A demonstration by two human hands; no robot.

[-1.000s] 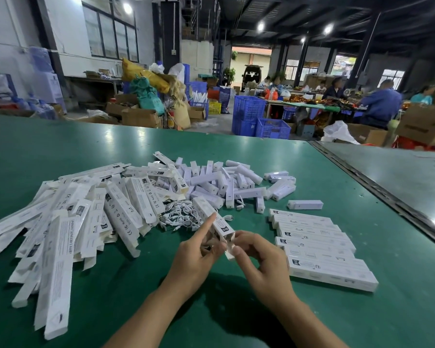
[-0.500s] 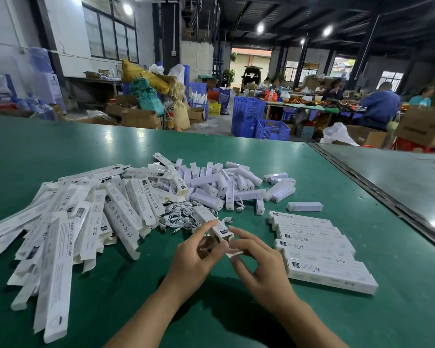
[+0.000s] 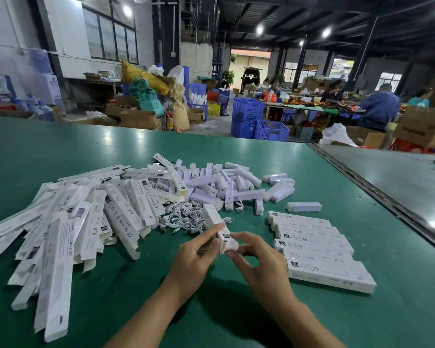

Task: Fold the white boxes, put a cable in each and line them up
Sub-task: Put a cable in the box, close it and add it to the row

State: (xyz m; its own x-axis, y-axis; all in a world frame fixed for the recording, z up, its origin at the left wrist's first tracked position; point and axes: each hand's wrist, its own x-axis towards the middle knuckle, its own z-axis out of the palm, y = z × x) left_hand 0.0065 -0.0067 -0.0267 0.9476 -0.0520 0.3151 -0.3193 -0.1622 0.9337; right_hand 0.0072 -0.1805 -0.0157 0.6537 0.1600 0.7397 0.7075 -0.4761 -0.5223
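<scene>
A long white box points away from me over the green table. My left hand grips its near part from the left. The fingers of my right hand pinch the box's near end flap. Just behind the box lies a tangle of white cables. To the right, several folded boxes lie side by side in a row. Flat unfolded boxes are heaped at the left.
A pile of small white lamp units lies behind the cables, one lone unit to its right. A seam runs along the table's right side. Blue crates, cartons and seated workers fill the hall beyond.
My right hand's fingers have closed over the box's near end flap and pressed it in. The box has tipped slightly. My left hand has kept its grip.
</scene>
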